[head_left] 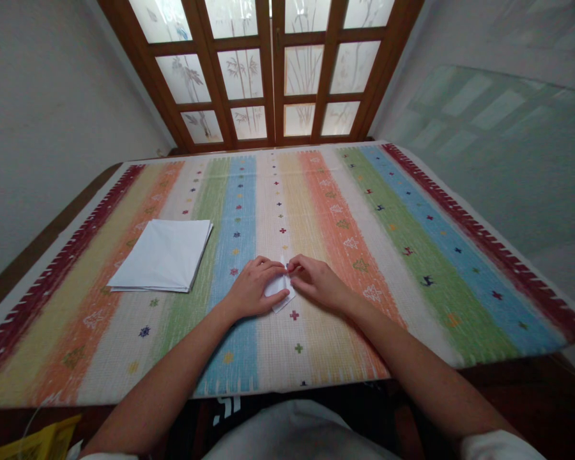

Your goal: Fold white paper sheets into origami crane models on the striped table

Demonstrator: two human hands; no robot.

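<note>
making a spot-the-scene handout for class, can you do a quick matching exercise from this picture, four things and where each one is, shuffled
Things
1. stack of white paper
2. small white paper
3. yellow container
4. wooden doors

Places
A. beyond the far edge of the striped cloth
B. at the picture's bottom-left corner
C. between the left hand and right hand
D. on the cloth, left of both hands

Pairs: 1-D, 2-C, 3-B, 4-A
</note>
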